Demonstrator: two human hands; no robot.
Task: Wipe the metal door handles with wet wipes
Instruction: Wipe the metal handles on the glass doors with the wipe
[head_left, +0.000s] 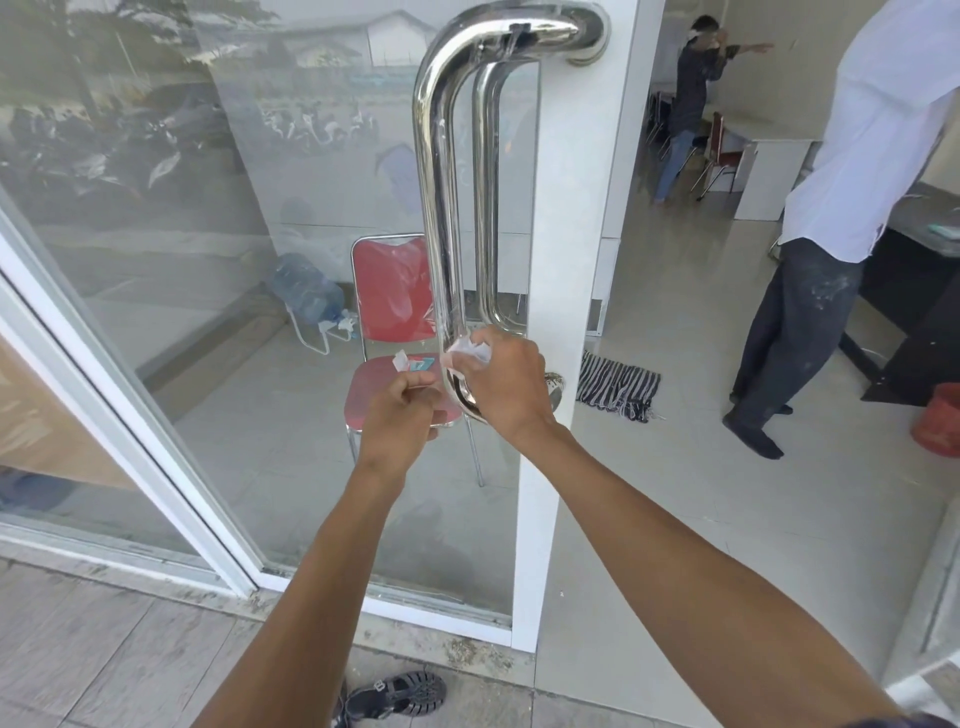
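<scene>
While the right hand (501, 384) pinched a wet wipe (470, 351) on the handle's (434, 171) lower bend, the left hand (402, 415) gripped the packet (415, 366); the second handle (485, 182) behind the glass probably remained.

At frame centre, a right hand (501, 387) presses a wet wipe (470, 349) against the metal door handle (436, 208); the left hand (400, 421) grips a small packet (415, 366).

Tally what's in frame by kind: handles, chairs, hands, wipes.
Metal door handles: 2, near one, one behind the glass
Red chairs: 2
Hands: 2, left hand, right hand
Wet wipes: 1
Total: 7
</scene>
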